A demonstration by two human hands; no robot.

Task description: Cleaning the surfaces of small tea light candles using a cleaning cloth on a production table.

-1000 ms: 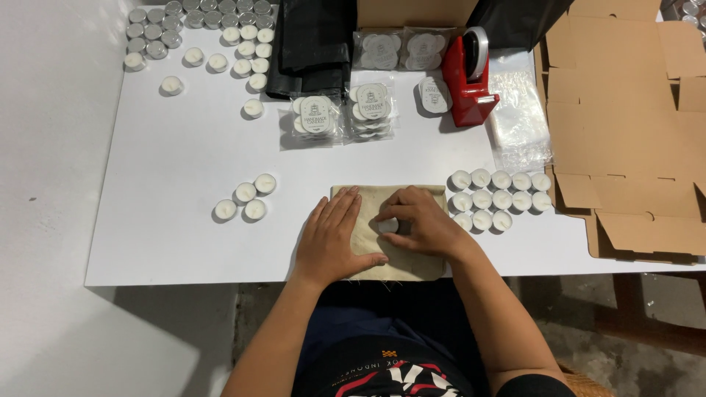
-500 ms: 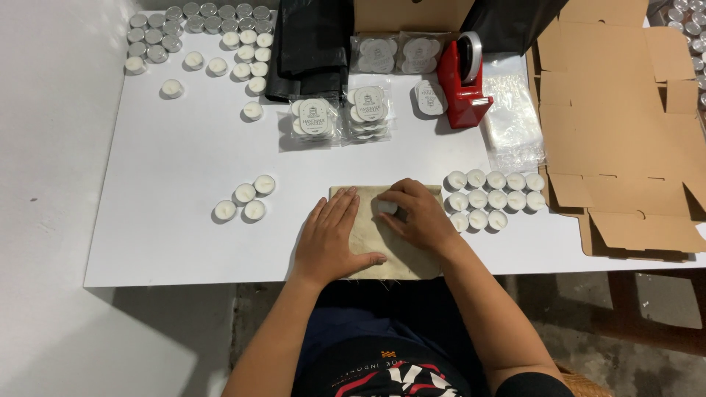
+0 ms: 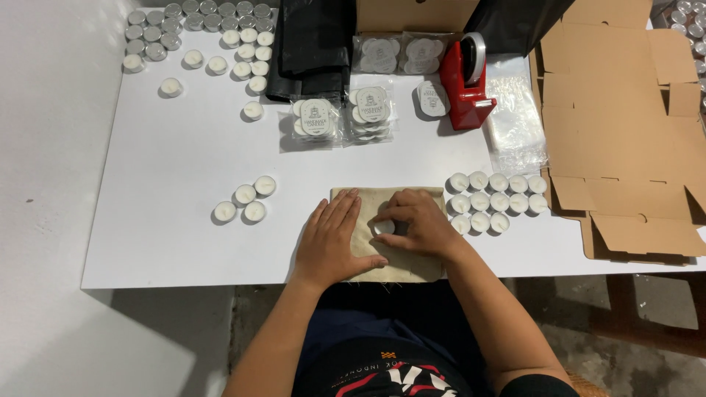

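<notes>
While your left hand (image 3: 332, 239) lies flat with fingers spread, pinning the left part of the beige cloth pouch (image 3: 401, 257) to the white desk (image 3: 184, 154), your right hand (image 3: 418, 228) pinches a small white tealight (image 3: 383, 227) between thumb and fingertips on top of the pouch. The pouch lies at the near desk edge, directly in front of you. Just to its right sits a group of tealights in rows (image 3: 496, 200); four more tealights (image 3: 245, 200) cluster to its left. Farther back stand a red tape dispenser (image 3: 467, 84) and clear packs of tealights (image 3: 346, 114).
</notes>
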